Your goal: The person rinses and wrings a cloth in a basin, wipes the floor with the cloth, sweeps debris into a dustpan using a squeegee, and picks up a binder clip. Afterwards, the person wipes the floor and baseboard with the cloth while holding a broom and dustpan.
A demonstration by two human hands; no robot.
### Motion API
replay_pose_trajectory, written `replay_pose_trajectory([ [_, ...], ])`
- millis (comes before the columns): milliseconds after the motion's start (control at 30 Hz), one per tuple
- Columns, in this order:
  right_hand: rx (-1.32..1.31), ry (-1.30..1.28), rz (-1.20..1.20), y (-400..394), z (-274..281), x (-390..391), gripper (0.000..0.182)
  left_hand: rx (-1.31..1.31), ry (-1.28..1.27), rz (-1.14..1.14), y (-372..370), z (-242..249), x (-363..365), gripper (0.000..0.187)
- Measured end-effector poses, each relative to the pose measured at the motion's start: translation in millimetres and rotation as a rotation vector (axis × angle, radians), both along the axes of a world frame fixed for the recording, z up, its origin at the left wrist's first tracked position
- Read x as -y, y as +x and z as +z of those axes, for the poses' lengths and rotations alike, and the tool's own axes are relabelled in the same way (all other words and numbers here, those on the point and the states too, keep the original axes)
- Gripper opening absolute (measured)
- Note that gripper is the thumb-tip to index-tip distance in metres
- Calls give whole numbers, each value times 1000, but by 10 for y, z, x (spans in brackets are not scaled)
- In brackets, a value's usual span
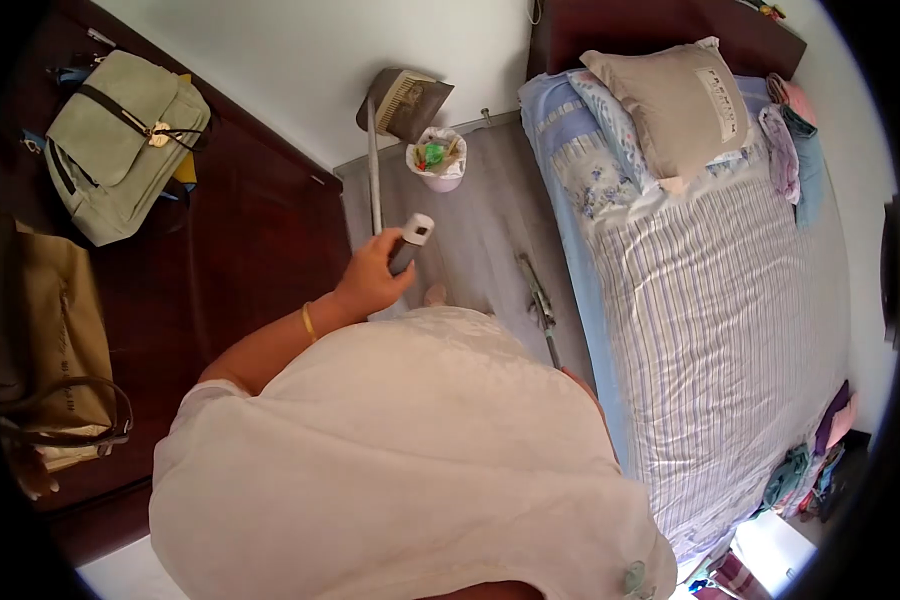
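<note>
My left hand [373, 277] is closed round a grey handle with a white end [415, 234]. The long pole of a brown dustpan [415, 105] runs to that same hand, and the pan rests against the wall. Low at my right side, beside the bed, my right hand [583, 387] shows only in part past my shirt. A long thin pole meets it, belonging to a slim grey-green floor tool [536, 300] whose kind I cannot make out. Right next to the dustpan stands a small bin [443, 183] with a white liner and some rubbish inside.
The bed [710, 300] with striped cover and pillow [660, 110] borders the grey floor [480, 230] on the right. A dark red cabinet [260, 240] lies on the left, carrying a grey-green backpack [125, 145] and a brown paper bag [65, 330]. Folded clothes lie along the bed's far side.
</note>
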State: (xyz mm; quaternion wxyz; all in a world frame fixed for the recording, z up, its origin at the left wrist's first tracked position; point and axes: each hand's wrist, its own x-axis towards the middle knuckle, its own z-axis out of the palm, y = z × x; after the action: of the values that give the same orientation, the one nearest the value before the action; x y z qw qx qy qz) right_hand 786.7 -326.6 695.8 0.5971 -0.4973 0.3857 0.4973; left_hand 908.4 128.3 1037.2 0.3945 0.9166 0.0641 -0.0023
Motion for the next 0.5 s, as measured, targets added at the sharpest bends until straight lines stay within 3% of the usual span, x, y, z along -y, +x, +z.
replay_pose_trajectory([
  [100, 10, 21, 41, 9, -9, 86, 78, -40, 246, -392, -84, -595, 37, 35],
  [200, 20, 39, 44, 50, 32, 166, 79, -113, 307, -506, -101, -749, 63, 34],
  [500, 20, 54, 89, 57, 136, 162, 80, -87, 351, -387, 39, -472, 221, 30],
])
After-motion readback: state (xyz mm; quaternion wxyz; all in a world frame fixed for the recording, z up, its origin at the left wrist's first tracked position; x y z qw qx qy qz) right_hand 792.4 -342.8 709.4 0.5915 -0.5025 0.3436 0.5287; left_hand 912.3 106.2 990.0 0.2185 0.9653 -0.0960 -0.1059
